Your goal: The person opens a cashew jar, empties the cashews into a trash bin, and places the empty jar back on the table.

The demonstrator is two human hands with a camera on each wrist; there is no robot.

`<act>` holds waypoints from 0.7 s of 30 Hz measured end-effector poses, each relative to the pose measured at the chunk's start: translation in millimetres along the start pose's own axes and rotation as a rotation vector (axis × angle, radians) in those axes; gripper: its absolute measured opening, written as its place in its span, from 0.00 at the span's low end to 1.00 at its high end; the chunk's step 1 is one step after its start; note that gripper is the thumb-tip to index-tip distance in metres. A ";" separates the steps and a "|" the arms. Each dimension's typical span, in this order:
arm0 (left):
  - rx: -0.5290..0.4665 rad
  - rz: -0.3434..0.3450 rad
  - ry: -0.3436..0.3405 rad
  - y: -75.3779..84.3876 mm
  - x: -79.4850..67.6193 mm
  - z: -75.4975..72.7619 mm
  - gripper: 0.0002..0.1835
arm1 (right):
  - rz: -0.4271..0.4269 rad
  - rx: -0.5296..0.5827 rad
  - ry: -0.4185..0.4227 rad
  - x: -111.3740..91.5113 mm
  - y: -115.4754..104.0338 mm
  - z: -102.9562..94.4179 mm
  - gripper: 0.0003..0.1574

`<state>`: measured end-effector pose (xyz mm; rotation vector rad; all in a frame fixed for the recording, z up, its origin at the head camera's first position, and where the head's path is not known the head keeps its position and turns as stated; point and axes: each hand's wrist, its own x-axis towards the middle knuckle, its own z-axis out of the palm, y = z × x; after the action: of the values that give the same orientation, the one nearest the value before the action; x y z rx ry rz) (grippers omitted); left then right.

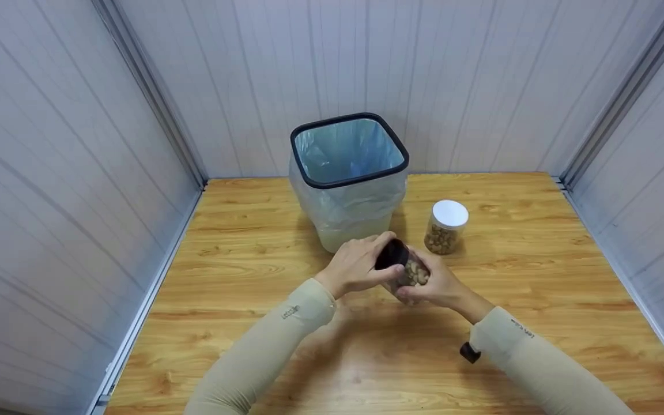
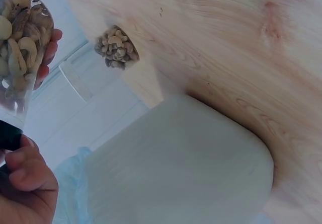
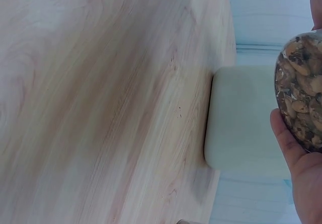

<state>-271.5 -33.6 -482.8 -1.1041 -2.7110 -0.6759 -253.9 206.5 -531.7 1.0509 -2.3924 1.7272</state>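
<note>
A clear jar of cashews [image 1: 415, 274] with a black lid [image 1: 391, 256] is held tilted above the table, lid end toward my left side. The fingers and thumb of my left hand [image 1: 358, 268] grip the black lid. My right hand [image 1: 440, 283] holds the jar's clear body. In the left wrist view, curved nuts show through the wall of the jar [image 2: 22, 48], and the lid sits at its lower end. The right wrist view shows the jar's nut-filled base [image 3: 302, 93] with the right hand's fingers around its side.
A bin [image 1: 352, 216] with a black rim and a pale liner bag stands just beyond my hands, near the back wall. To its right, a second jar [image 1: 446, 227] with a white lid holds nuts on the wooden table [image 1: 240, 242]. Panel walls enclose the table.
</note>
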 end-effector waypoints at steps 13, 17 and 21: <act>0.007 -0.010 0.013 4.2 -0.5 -2.2 0.36 | -0.032 -0.018 0.036 -1.8 0.8 1.9 0.52; 0.000 -0.018 0.016 5.6 -0.2 -3.2 0.36 | -0.025 -0.018 0.036 -2.1 -1.5 1.7 0.53; -0.003 -0.023 0.019 7.5 -0.8 -2.9 0.36 | -0.028 -0.024 0.036 -4.0 -2.8 2.2 0.52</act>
<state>-265.9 -30.7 -477.8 -1.0636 -2.7118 -0.6897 -248.6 206.2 -531.8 1.0357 -2.3593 1.6894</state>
